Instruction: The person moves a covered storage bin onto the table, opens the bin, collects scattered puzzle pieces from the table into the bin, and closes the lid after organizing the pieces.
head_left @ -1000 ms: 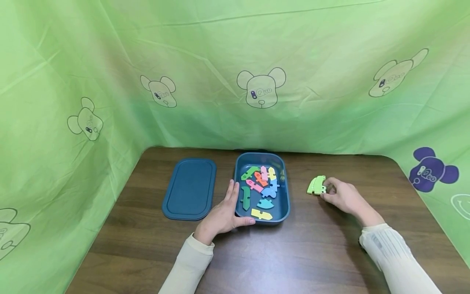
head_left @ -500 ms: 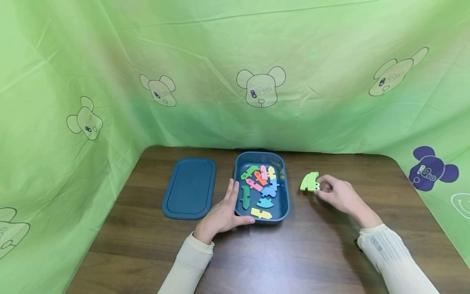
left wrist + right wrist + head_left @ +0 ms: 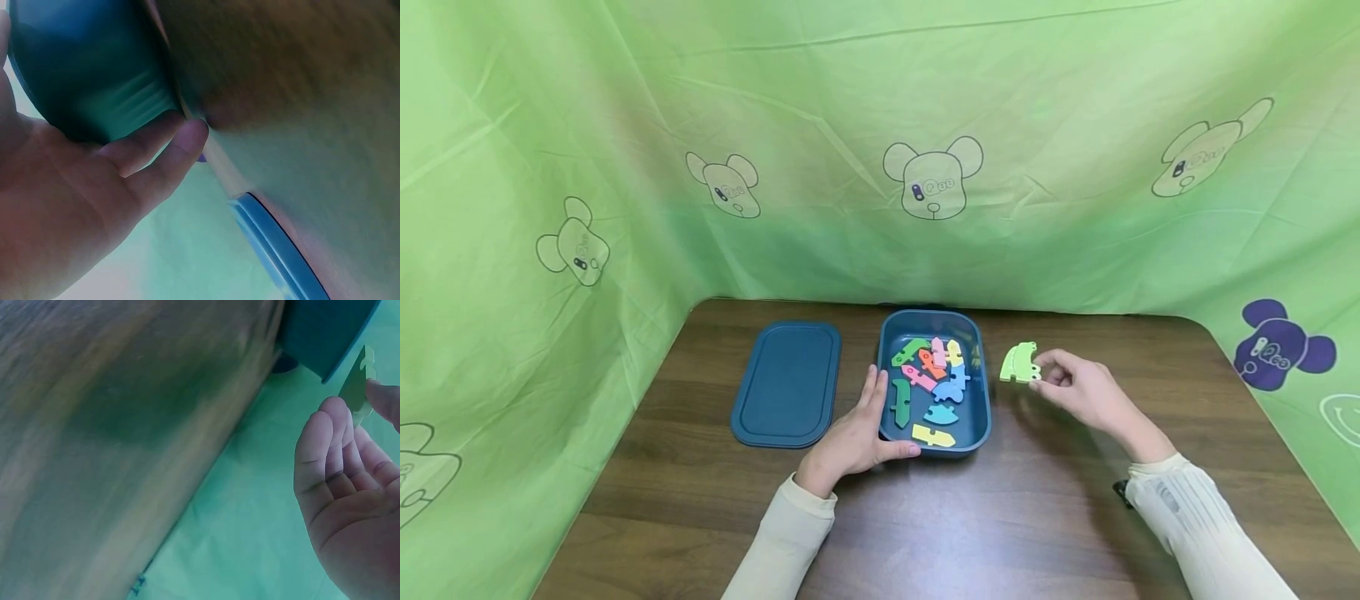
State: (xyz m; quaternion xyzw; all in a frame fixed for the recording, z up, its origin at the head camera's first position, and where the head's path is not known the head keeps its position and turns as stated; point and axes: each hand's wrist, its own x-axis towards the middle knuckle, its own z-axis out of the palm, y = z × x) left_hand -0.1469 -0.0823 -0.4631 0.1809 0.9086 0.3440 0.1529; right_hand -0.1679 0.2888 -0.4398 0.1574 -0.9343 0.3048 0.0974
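Note:
My right hand (image 3: 1086, 392) pinches a light-green puzzle piece (image 3: 1018, 364) with dark-ringed white eyes between thumb and fingers. It hangs above the table, just right of a dark-blue box (image 3: 972, 421). In the right wrist view the piece (image 3: 356, 390) appears edge-on near the box wall (image 3: 325, 337). My left hand (image 3: 853, 433) rests against the box's left side, fingers extended, thumb along the near rim. The left wrist view shows its fingertips (image 3: 190, 134) at the box's outer wall (image 3: 94, 75). Several coloured puzzle pieces lie inside, including a yellow one (image 3: 934, 436) and a dark-green one (image 3: 902, 404).
A flat dark-blue lid (image 3: 790, 383) lies on the wooden table (image 3: 685, 500) left of the box. Behind the table hangs a green curtain (image 3: 820, 225) printed with bear heads, which also closes off both sides.
My right hand has moved left toward the box with the light-green puzzle piece, raising it off the table. The left hand and the box have stayed in place.

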